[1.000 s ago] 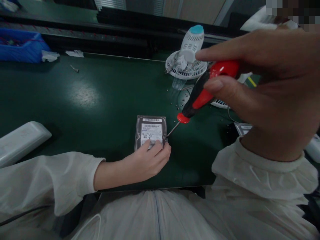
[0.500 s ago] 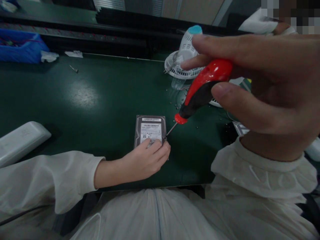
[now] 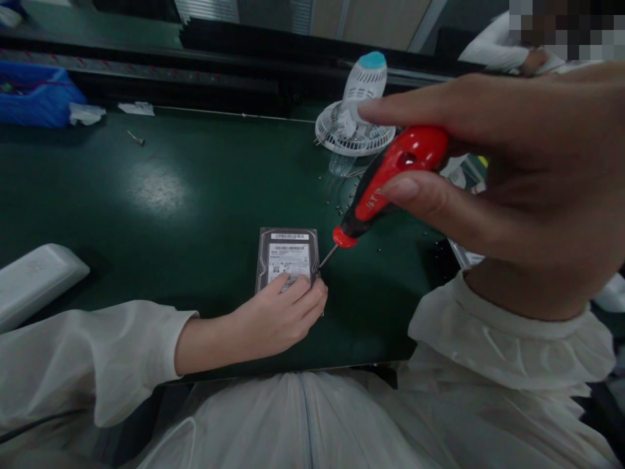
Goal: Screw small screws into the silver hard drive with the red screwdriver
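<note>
We hold a hard drive down and set a screwdriver against its right edge.

At the left edge of the frame a white casing (image 3: 34, 280) lies on the green table (image 3: 185, 176). In the lower middle, our left hand (image 3: 278, 319) presses its curled, closed fingers on the near end of the hard drive (image 3: 288, 255), which lies flat and label-up at centre. The screwdriver (image 3: 390, 182) touches the drive's right edge, perhaps at a screw; the spot is too small to tell. A white fan (image 3: 356, 120) stands behind it. At right, our right hand (image 3: 512, 176) clamps the red handle between thumb and forefinger.
</note>
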Available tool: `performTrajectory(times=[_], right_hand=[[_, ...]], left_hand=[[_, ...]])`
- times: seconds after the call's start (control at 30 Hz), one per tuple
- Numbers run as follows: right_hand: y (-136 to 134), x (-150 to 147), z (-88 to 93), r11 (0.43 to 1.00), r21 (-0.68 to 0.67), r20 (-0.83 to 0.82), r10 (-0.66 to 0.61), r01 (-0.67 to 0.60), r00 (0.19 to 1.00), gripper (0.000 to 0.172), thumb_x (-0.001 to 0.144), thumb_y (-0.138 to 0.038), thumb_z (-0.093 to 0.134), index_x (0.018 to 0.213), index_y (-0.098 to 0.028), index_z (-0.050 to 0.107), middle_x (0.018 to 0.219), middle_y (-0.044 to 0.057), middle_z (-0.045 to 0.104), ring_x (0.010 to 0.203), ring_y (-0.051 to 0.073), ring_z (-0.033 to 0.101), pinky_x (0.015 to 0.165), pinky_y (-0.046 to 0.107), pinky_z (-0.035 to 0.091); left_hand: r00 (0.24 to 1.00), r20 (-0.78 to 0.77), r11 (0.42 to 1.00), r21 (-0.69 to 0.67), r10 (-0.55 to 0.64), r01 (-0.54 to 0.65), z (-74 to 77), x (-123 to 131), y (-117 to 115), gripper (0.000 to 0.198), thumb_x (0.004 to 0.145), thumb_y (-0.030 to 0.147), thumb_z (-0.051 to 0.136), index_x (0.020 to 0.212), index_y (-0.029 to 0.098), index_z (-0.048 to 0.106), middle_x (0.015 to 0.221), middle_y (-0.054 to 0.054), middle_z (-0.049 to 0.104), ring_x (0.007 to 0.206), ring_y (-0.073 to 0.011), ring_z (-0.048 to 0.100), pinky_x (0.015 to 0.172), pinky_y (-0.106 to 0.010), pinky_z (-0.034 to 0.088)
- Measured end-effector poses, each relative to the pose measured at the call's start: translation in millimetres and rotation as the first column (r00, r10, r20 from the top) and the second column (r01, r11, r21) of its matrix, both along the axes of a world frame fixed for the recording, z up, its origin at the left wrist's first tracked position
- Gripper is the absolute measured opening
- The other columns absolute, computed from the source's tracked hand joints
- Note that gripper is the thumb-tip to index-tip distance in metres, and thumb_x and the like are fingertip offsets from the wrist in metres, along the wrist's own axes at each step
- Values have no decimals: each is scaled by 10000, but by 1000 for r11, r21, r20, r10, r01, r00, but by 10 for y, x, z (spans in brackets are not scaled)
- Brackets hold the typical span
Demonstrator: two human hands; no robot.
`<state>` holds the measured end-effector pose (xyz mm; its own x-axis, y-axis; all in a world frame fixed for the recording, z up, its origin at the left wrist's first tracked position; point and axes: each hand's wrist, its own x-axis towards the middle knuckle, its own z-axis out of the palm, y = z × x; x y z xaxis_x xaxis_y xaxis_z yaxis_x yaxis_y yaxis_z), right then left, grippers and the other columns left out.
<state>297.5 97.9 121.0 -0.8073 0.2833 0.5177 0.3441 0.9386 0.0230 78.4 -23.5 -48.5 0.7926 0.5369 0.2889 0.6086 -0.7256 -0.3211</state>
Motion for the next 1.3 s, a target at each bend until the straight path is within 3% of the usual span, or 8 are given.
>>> performTrajectory(times=[0.17,0.33,0.5,0.67,0.87,1.07,1.2,1.3], right_hand=[[-31,-10,4,992,-123,-49,30,-36,998,431,1042,-312,453,1431,-211,609,1294,-39,732,1108,86,704,862,244,554],[-30,14,-30,1000,6,-63,-2,3,998,340,996,-352,601,1293,-225,707,1104,-50,761,846,61,664,807,236,526],[-26,58,-9,995,-96,10,-6,7,1000,490,1044,-381,426,1516,-296,524,1188,-83,759,1110,91,721,923,204,557],[-34,-20,63,976,-181,-60,-134,121,989,454,913,-518,606,1265,-260,730,1086,-43,801,749,88,726,698,271,528],[-168,3,56,972,-200,32,-116,120,993,487,1047,-396,407,1517,-293,488,1367,-78,687,1174,100,688,961,258,536],[-123,-10,71,964,-211,-3,-167,162,986,465,969,-505,578,1350,-262,685,1267,-69,744,897,93,719,811,285,549],[-56,3,30,970,-242,-29,-37,29,999,480,1010,-412,492,1463,-280,581,1406,-90,674,1157,126,716,864,283,565],[-23,37,-14,978,-208,-43,2,-11,999,467,1021,-319,496,1473,-235,577,1390,-47,684,1055,110,719,831,278,570]], left_hand=[[1000,1,1000,8,1,-1,-9,2,-2,403,1020,277,555,1351,70,652,1345,-142,683,1074,-279,608,850,-424,480],[1000,8,1000,6,5,-5,-1,-1,-2,410,1016,282,560,1356,72,649,1342,-140,684,1066,-276,609,838,-421,481],[1000,5,1000,8,10,-10,4,1,2,399,1027,277,534,1349,77,657,1339,-138,688,1074,-280,595,846,-415,470],[1000,-2,1000,1,5,-5,-5,1,6,407,1038,281,516,1359,71,651,1352,-140,681,1074,-280,590,856,-416,467],[1000,15,1000,-2,-1,1,1,1,14,413,1038,276,518,1365,59,644,1348,-140,678,1070,-284,593,851,-426,465],[1000,14,1000,-3,6,-6,-11,7,8,406,1045,271,499,1360,66,650,1345,-131,685,1062,-277,590,844,-420,468],[1000,3,1000,-2,5,-5,-11,3,12,405,1045,275,498,1355,66,655,1349,-134,681,1065,-276,588,848,-420,469],[1000,0,1000,8,0,0,-6,-1,13,416,1044,278,500,1367,61,647,1357,-140,674,1065,-277,591,856,-426,469]])
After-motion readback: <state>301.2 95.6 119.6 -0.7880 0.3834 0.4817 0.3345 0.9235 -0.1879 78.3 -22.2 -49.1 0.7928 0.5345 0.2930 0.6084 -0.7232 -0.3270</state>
